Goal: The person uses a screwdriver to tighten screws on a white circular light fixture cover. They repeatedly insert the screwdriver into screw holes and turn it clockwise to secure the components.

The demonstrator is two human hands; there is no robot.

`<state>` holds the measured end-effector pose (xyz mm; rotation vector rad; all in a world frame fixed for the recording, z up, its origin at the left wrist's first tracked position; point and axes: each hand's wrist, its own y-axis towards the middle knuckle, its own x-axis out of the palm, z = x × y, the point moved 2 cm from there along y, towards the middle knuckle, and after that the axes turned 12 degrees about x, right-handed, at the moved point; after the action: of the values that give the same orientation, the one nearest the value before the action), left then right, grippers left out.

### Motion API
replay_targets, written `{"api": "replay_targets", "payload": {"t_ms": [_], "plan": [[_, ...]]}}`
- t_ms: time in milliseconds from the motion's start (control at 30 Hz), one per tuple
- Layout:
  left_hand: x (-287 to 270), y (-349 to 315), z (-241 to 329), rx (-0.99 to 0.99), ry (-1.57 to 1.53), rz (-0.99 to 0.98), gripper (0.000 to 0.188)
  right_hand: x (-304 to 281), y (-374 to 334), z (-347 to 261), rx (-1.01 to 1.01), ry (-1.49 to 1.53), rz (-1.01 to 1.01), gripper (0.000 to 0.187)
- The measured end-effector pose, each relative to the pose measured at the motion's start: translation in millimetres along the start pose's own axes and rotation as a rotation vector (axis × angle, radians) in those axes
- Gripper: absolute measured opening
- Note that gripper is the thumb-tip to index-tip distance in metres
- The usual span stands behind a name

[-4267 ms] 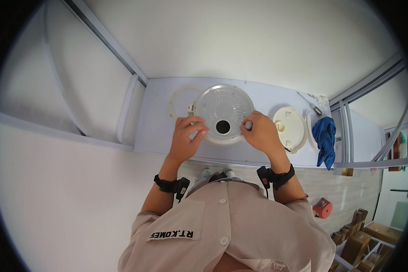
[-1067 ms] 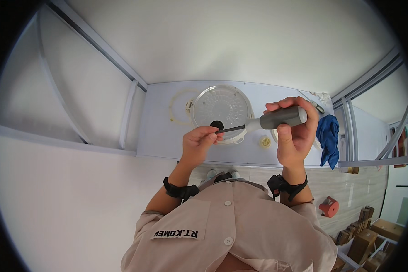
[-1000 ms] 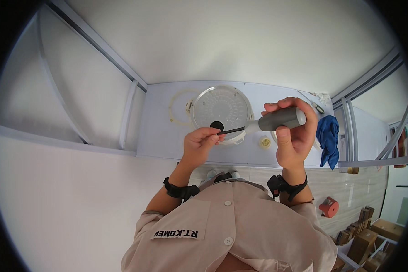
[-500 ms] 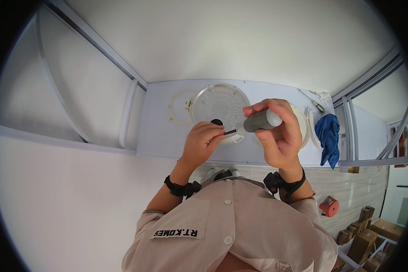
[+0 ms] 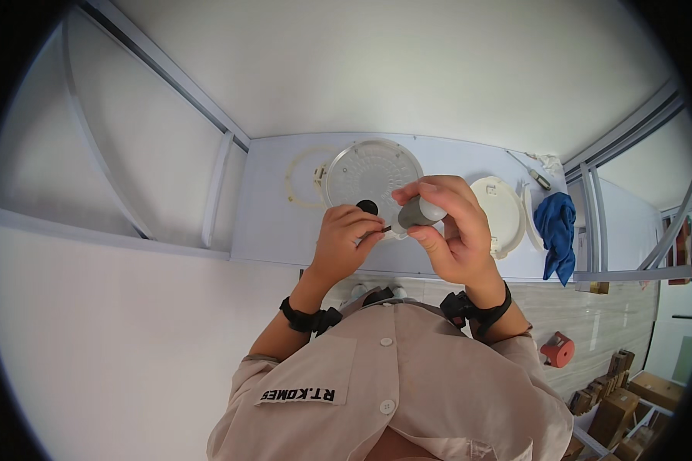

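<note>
In my right hand (image 5: pixel 460 234) is a grey cylindrical tool (image 5: pixel 417 213) with a pale rounded end, its translucent neck facing left. The fingers of my left hand (image 5: pixel 344 240) are pinched on a thin dark rod (image 5: pixel 387 229), whose short visible length reaches to that neck. Whether the rod sits inside the neck cannot be made out. A black round piece (image 5: pixel 367 207) shows just beyond my left fingertips; what it belongs to is hidden. Below both hands lies a round translucent cover (image 5: pixel 370 170) on the white table (image 5: pixel 273 234).
Left of the cover is a thin cream ring (image 5: pixel 291 180). To the right lie a round cream plate (image 5: pixel 500 211), a curved white strip (image 5: pixel 530 215), a screwdriver (image 5: pixel 540 180) and a blue cloth (image 5: pixel 557 230) over the table edge. A red stool (image 5: pixel 559 349) and boxes (image 5: pixel 615 415) stand below right.
My right hand has moved left with the grey tool, closer to my left hand. Less of the dark rod shows between them, and more of the cream plate is uncovered.
</note>
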<state>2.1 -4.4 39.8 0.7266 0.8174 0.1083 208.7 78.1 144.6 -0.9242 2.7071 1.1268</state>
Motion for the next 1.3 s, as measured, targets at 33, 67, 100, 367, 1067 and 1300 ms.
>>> {"api": "replay_targets", "payload": {"t_ms": [33,67,100,367,1067,1300], "plan": [[0,-1,0,-0.001,0.009,-0.003,0.014,1,0,0,-0.007,0.011,0.007,0.052],[1,-1,0,0.002,0.011,0.001,0.014,2,0,0,-0.015,0.021,0.015,0.052],[1,-1,0,0.006,0.013,0.005,0.014,4,0,0,-0.010,0.039,0.042,0.051],[1,-4,-2,0.001,0.006,-0.014,0.014,13,2,1,0.044,0.086,0.114,0.049],[9,-11,-13,0.009,-0.024,0.026,0.014,14,7,-5,-0.055,-0.098,0.025,0.053],[7,-11,-13,0.043,-0.029,0.024,0.012,28,23,-23,0.077,0.120,0.151,0.046]]}}
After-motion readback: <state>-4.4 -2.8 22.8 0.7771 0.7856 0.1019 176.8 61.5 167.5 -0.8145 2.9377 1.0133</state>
